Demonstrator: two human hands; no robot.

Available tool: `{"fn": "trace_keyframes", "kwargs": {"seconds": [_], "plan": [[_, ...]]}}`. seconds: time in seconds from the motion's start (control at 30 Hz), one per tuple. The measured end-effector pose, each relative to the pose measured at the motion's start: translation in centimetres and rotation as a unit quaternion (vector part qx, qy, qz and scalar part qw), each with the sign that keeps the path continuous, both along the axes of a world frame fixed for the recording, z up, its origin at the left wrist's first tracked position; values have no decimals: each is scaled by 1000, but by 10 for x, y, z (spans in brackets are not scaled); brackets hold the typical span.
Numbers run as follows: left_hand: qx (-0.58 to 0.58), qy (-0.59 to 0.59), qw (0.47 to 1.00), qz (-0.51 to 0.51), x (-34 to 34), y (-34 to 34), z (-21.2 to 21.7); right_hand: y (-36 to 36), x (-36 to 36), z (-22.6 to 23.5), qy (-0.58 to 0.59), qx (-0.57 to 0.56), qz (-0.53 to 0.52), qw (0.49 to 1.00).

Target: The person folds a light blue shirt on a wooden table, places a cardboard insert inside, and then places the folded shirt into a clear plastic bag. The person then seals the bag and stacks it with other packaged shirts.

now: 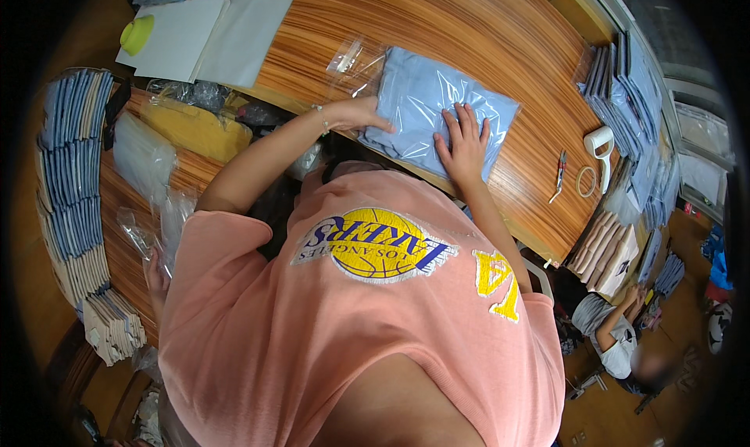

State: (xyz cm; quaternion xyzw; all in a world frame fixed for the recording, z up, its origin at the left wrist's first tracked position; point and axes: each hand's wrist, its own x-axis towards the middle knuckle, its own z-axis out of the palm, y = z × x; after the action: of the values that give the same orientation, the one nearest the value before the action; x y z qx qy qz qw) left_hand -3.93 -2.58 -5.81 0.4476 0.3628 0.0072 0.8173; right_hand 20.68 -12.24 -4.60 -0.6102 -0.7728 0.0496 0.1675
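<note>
A folded light blue garment [422,96] lies in a clear plastic bag on the wooden table, close to its near edge. My left hand [361,114] is closed at the bag's left side; some of its fingers are hidden by the bag and garment. My right hand [466,146] rests flat on the bag's front half, fingers spread, pressing on the plastic. The bag's loose clear flap [355,66] sticks out to the left, beyond the garment.
Stacks of bagged garments [621,96] stand at right beside a white tape dispenser [600,142], a tape ring [586,181] and a small red-handled tool [560,174]. White sheets [176,37] lie far left. Long garment rows [74,158] line the left. Two other people are nearby.
</note>
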Motion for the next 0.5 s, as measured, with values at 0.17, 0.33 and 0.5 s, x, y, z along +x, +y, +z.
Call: {"fn": "trace_keyframes", "kwargs": {"seconds": [0.17,0.33,0.5], "plan": [[-149,-38,988,27,-2,2,8,-1,0,0,-2,-2,-2,1000],[-227,-106,966,66,-4,-6,-19,0,0,-1,1,0,2,1000],[-143,-25,988,60,-14,-5,-8,0,1,0,1,-2,-2,1000]]}}
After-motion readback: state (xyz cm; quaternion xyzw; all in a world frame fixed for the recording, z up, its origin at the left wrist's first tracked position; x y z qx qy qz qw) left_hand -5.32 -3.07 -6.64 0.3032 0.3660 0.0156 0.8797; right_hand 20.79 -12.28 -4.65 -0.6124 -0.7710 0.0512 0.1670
